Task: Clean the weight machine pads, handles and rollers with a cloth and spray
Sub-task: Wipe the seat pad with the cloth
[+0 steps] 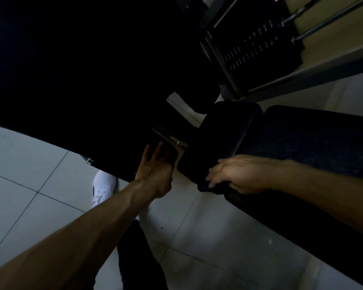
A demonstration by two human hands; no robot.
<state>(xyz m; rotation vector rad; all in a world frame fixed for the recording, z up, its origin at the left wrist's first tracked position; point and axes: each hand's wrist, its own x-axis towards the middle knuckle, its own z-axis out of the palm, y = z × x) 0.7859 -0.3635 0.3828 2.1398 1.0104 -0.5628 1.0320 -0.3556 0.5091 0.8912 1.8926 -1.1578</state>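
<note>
Dim gym, viewed from head height, looking down. Far left of the small pad (224, 130): pale tiled floor (29, 164). Closer, down-left of the pad: a white shoe (104, 185) on the tiles, half under a black mass of machine.

Just left of the pad: left hand (155, 170), holding nothing, fingers straight and spread, reaching up, tips against a dark part just below a metal bracket (177, 142).

Centre: the small pad itself, black and tilted. On its near edge: right hand (237, 174), palm down, fingers bent over the rim, blurred. Under the fingers, a dark lump; too dark to tell cloth from padding, or a grip from a mere press. Hands apart, one either side of the pad's near corner.

Just right of the pad: a large pad (312, 139), black, with a speckled surface. Up-right of the pad, well apart: a weight stack (256, 47) with rows of small pale marks, inside a grey frame (323, 69), and beyond it metal bars (333, 20).
</note>
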